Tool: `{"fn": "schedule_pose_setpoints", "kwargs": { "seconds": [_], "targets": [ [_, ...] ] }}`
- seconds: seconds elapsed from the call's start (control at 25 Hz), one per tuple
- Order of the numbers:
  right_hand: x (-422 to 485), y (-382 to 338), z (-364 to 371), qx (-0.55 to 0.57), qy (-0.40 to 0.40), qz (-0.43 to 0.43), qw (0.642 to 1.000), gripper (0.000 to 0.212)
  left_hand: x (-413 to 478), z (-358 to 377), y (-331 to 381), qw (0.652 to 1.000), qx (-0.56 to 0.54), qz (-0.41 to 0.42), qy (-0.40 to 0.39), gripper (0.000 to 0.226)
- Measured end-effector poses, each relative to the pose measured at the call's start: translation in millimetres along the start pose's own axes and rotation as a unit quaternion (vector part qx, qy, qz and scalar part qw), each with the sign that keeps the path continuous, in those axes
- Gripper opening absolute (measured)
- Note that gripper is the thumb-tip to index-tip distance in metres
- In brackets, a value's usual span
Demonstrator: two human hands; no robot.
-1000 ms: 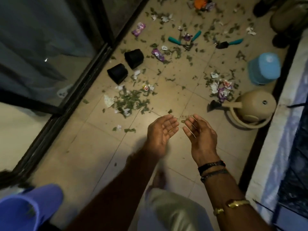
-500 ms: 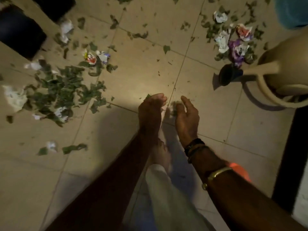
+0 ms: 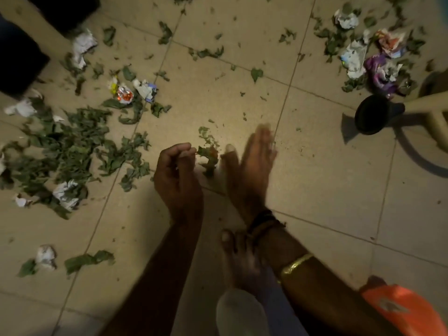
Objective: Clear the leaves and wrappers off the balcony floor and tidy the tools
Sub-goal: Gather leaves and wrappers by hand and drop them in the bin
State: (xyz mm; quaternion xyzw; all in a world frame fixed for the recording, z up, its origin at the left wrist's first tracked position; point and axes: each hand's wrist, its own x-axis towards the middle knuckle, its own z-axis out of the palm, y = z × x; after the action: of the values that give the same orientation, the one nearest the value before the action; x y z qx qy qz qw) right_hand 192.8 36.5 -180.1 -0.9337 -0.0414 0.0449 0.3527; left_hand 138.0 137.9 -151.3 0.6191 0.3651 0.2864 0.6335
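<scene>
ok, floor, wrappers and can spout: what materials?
Floor: beige ceramic-looking tile, matt and speckled, with grout lines.
Orange wrapper: foil or metallised film, judging by its shiny creases.
Purple wrapper: glossy plastic film, probably.
White scraps: dull and crumpled, could be paper.
Spout: smooth beige plastic, likely, with a black plastic-looking rose.

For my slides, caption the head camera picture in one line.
Left hand curled, right hand flat, either side of a leaf clump on the littered tiled floor.
</scene>
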Motion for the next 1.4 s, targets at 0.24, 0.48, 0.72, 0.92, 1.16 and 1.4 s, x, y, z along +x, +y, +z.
{"fn": "schedule_pose_setpoints", "kwargs": {
  "seconds": [0.24, 0.48, 0.72, 0.92, 1.16, 1.4],
  "targets": [
    [44, 13, 0, -0.085, -0.013, 0.041, 0.995, 0.089, 42, 20, 9, 0.998, 0.046, 0.035, 0.006, 0.022],
    [136, 10, -23, -0.034, 0.044, 0.032, 0.998, 0.083, 90, -28, 18, 0.986, 0.127, 0.108, 0.021, 0.024],
    [109, -37, 36, -0.137, -0.160, -0.191, 0.959, 0.080, 94, -78, 6, 0.983, 0.139, 0.092, 0.083, 0.025],
    [56, -40, 26, 0.063, -0.130, -0.128, 0.981, 0.067, 66, -140, 19, 0.962, 0.191, 0.091, 0.175, 0.027],
    [9, -48, 55, -0.114, -0.131, -0.137, 0.975, 0.092, -27, -256, -39, 0.838, 0.461, -0.106, 0.272, 0.064],
    [-26, -56, 56, 0.070, -0.121, -0.109, 0.984, 0.080, -35, -185, -59, 0.778, 0.467, -0.305, 0.290, 0.087]
  ]
}}
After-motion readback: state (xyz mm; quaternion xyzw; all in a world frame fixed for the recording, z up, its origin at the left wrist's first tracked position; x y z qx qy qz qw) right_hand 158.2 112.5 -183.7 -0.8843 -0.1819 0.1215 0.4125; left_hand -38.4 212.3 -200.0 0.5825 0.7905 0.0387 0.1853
